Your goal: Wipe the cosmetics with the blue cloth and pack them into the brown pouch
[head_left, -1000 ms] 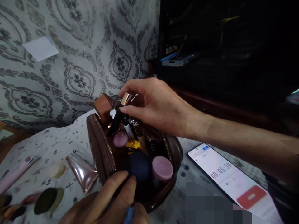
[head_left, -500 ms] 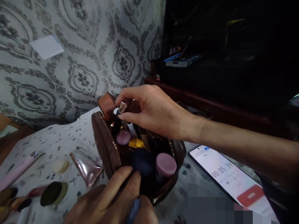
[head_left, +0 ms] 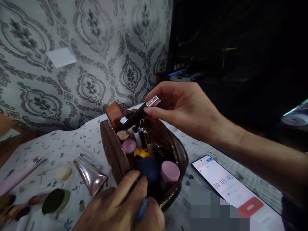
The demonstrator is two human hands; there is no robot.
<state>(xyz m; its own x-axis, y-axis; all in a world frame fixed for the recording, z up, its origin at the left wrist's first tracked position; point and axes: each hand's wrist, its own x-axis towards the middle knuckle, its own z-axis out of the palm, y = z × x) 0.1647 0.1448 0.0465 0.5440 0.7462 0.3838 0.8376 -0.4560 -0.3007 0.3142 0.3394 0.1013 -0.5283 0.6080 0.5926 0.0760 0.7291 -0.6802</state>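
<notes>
A brown zippered cosmetic bag stands unzipped on the cloth. Over its far side, my right hand pinches a slim black tube with a shiny silver end; the tube slants, its lower end still at the bag's opening. My left hand is closed over the near rim of the bag. A blue bristly piece shows between its fingers; the rest of it is hidden. Inside are a dark blue rounded item, a pink-lidded jar, a pink round item, a yellow item and several tubes.
A silvery pink squeeze tube, a dark green-lidded jar, a long pink tube and other cosmetics lie on the patterned cloth at left. A phone showing a timer lies at right. Patterned wallpaper and a dark screen stand behind.
My right hand has moved up and to the right, drawing the black tube up out of the bag's far end. My left hand stays at the near rim.
</notes>
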